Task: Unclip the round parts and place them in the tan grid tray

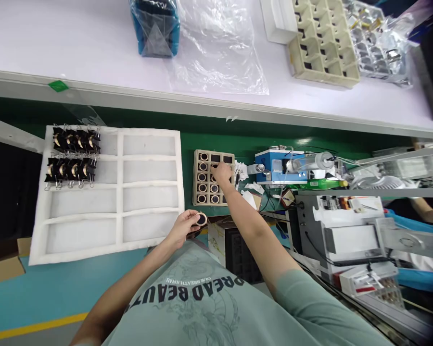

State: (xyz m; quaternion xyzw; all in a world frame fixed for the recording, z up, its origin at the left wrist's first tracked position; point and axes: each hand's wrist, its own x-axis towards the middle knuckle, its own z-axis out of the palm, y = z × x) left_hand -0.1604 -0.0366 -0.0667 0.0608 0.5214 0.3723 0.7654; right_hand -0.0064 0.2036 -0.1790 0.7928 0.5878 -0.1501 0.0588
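My left hand [185, 225] pinches a round disc [201, 219] with a pale gold rim and dark middle, near the front edge of the bench. My right hand [222, 173] reaches down into a beige compartment tray [196, 178], its fingers drawn together at the middle column. Whatever lies between those fingertips is mostly hidden. Similar gold-rimmed discs [202, 177] sit in the left column and in lower cells of the middle column. A white foam tray [120, 202] lies left of my hands, with several black binder clips [74, 139] clamped on gold-rimmed parts in its two upper-left compartments.
Right of the beige tray are crumpled white tissues [255, 187], a blue machine [279, 166] and a green bottle [323, 183]. A shelf [104, 93] spans above the bench, carrying a plastic bag [220, 43] and another beige tray [321, 72]. Another person's arm [427, 211] shows at far right.
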